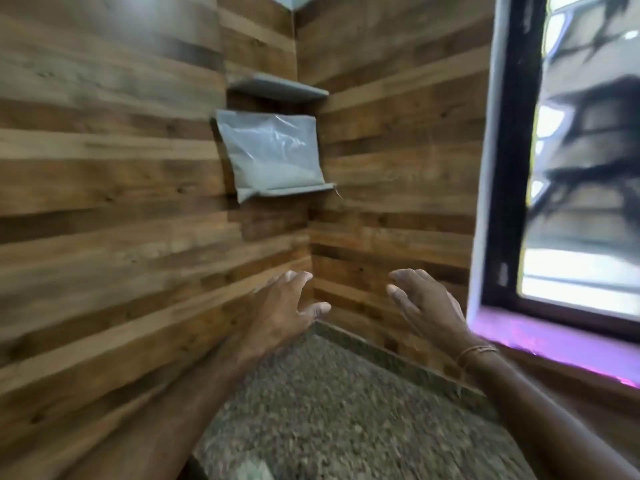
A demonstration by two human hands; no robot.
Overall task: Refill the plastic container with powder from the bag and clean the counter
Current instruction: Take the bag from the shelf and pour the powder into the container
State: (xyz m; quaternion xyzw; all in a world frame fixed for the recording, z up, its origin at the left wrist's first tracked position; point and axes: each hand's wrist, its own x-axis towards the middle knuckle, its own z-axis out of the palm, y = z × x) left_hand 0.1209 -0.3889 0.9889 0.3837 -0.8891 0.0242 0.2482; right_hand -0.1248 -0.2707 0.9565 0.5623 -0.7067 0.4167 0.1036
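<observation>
The left hand [282, 308] reaches out above the speckled stone surface [332, 403], its grip spread wide with nothing in it. Above and between the two grips, well apart from both, the clear plastic bag [272, 154] of pale powder stands upright on the lower corner shelf [308, 189], leaning back against the wood-plank wall [104, 168]. The right hand [427, 301] is likewise empty, fingers open and slightly curled. A window [581, 168] lies right of that grip.

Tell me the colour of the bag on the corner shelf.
The bag is clear plastic with pale whitish powder inside, seen in the head view.
</observation>
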